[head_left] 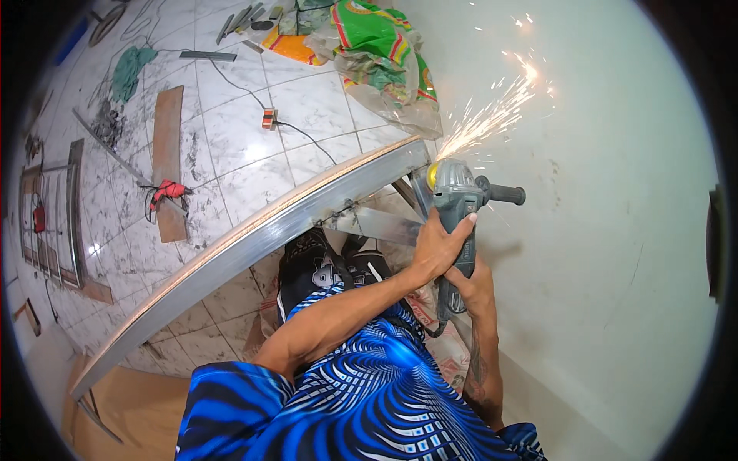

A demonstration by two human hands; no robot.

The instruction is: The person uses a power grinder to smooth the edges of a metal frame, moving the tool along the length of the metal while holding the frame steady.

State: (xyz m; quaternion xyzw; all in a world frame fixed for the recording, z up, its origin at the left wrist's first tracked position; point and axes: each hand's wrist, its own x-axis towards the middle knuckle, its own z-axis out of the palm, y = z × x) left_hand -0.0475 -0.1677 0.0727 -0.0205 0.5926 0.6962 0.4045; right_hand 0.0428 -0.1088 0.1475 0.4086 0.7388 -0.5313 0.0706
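Both my hands are closed round the body of a dark grey angle grinder (458,201). My left hand (440,247) grips it near the head, and my right hand (475,286) wraps the rear of the body. The side handle juts out to the right, with no hand on it. The yellowish disc (433,175) meets the right end of a long metal frame (292,207), and sparks (492,115) spray up and away to the right. A wood-coloured strip runs along the frame's far edge. The exact contact spot is hidden behind the grinder head.
A pale wall (607,230) rises close on my right. Green and orange plastic sacks (384,54) lie near the sparks. On the tiled floor are a wooden board (167,154), a red power tool (167,190), a socket block (268,118) with cable, a green cloth (131,73) and metal pieces.
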